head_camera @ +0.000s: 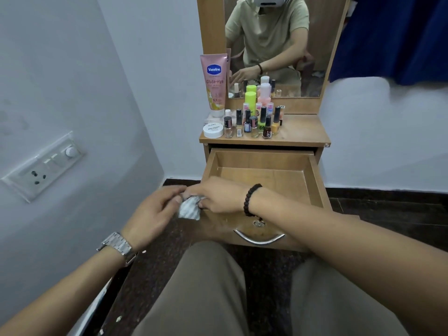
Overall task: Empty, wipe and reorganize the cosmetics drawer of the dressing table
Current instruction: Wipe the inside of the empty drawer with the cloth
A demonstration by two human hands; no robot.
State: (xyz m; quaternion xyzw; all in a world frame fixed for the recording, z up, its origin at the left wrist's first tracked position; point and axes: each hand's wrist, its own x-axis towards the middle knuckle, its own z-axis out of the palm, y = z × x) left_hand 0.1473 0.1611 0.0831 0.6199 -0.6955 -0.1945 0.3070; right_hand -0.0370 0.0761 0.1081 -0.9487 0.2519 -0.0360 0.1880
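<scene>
While the drawer (264, 175) stands pulled out at the centre of the frame with nothing visible inside it, both hands meet just over its front left corner. The left hand (155, 212) and the right hand (218, 197) each pinch a small striped cloth (190, 207) between them, fingers closed on its upper folds so that it hangs crumpled, just above the drawer's front edge.

Emptying looks finished: the pink lotion tube (215, 83), the white jar (213, 130) and a cluster of nail polish bottles (254, 122) stand on the dressing table top (303, 132), upper centre, below the mirror (276, 44). The step in hand appears to be readying the cloth, folding or bunching it for the wipe.

Next, one hand would need to take the cloth alone, lower it onto the drawer floor and sweep it into the corners. The narrow walls call for a compact wad. Only afterwards should the bottles go back, upright and grouped.
</scene>
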